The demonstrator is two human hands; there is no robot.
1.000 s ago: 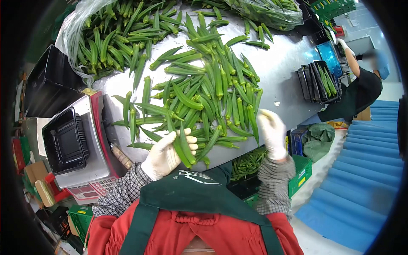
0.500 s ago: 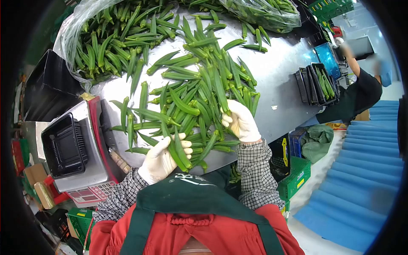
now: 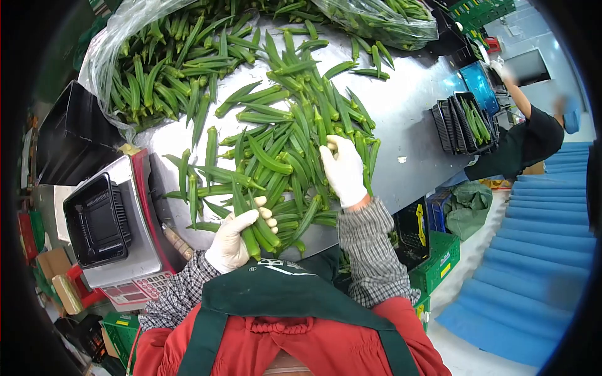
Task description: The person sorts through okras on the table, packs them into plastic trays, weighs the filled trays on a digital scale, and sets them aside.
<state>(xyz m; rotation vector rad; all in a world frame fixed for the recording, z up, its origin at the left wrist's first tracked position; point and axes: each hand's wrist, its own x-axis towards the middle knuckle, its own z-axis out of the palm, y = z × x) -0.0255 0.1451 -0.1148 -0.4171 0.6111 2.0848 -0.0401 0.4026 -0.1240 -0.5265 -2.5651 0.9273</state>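
Observation:
My left hand (image 3: 233, 243), in a white glove, is closed around a few green okra pods (image 3: 262, 230) at the near edge of the pile. Their stem ends point toward my apron. My right hand (image 3: 345, 170), also gloved, reaches over the right side of the okra pile (image 3: 276, 156). Its fingers are bent and a little apart at the pods, and I see no pod clearly held in it. The loose pods lie in many directions on the metal table (image 3: 407, 113).
On the left, a black tray (image 3: 97, 219) sits on a scale (image 3: 135, 263). A plastic bag (image 3: 100, 69) of okra lies at the back left. Stacked black trays (image 3: 448, 128) with okra stand at right. Another person's arm (image 3: 519, 97) reaches in beyond them.
My right hand has moved up and slightly left, and the pod it held no longer shows in its fingers. My left hand still holds pods, now tilted a little differently.

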